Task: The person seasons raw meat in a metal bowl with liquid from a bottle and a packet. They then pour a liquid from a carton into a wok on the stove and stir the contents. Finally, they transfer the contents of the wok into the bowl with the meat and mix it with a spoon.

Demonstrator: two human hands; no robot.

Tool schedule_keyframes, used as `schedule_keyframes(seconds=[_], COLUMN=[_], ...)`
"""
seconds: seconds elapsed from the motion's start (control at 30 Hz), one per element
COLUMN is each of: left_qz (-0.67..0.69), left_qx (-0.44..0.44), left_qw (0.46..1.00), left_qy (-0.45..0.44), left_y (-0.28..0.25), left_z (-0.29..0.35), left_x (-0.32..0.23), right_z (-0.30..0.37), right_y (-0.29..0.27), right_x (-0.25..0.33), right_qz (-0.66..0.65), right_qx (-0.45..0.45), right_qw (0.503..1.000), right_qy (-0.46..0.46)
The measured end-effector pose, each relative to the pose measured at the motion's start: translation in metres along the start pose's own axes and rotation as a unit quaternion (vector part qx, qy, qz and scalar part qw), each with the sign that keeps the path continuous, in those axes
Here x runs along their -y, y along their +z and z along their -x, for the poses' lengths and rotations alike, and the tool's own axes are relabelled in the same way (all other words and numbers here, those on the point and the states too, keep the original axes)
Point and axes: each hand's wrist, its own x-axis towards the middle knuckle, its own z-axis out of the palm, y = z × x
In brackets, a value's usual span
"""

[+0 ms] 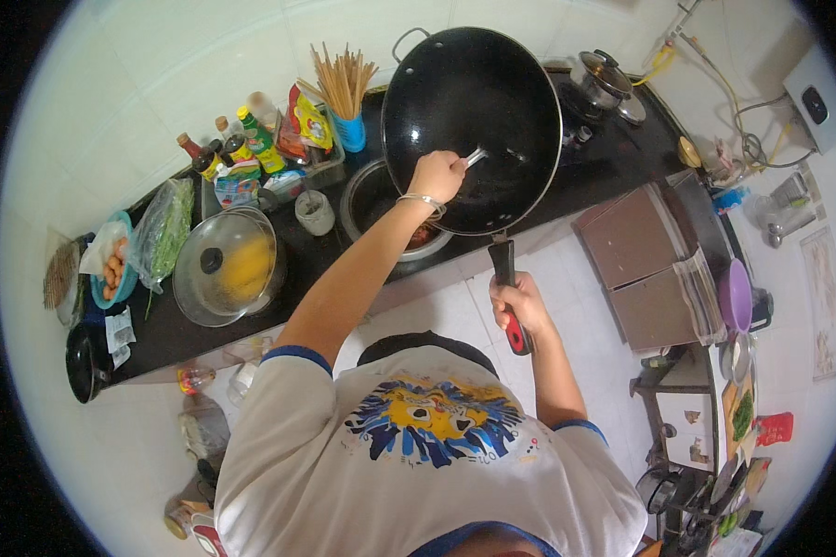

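Observation:
A large black wok (pixel 464 84) is tilted up, its inside facing me, above the dark counter. My right hand (pixel 520 304) is wrapped round its black and red handle (pixel 503 265). Over the wok's inside, my left hand (pixel 438 176) is closed on a metal utensil (pixel 476 156); its working end is too unclear to name. Partly covered by the wok and my left forearm is a round metal pot (pixel 346 212) with brownish food (pixel 422 238) in it. A small glass jar (pixel 315 213) stands to the left of this pot.
Along the counter stand a blue cup of chopsticks (pixel 348 130), sauce bottles (pixel 260 141), a lidded pan with yellow food (pixel 223 311), bagged greens (pixel 163 232) and a basket of eggs (pixel 113 269). A glass-lidded pot (pixel 604 79) sits at the back right.

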Motion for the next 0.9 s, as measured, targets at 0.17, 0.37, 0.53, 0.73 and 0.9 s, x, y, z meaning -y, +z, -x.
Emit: schedule_keyframes(seconds=[0.17,0.37,0.53,0.73,0.9], left_qz=[-0.064,0.037,0.004,-0.028,-0.04], left_qx=[0.063,-0.002,0.057,0.043,0.087], left_qw=[0.996,0.999,0.996,0.998,0.994], left_qy=[-0.011,-0.035,-0.062,-0.043,-0.052], left_y=[0.009,-0.001,0.002,0.001,-0.015], left_z=[0.011,0.005,0.014,0.007,0.024], left_x=[0.038,0.006,0.032,0.027,0.03], right_z=[0.002,0.004,0.001,0.0,-0.005], right_y=[-0.002,0.001,-0.001,0.002,-0.001], right_x=[-0.001,0.002,0.001,0.003,0.0], right_qz=[0.015,0.029,0.037,0.031,0.064], right_qx=[-0.008,-0.005,-0.012,0.0,-0.03], right_qw=[1.0,1.0,0.999,1.0,0.997], right_qy=[-0.005,-0.004,-0.014,-0.005,-0.01])
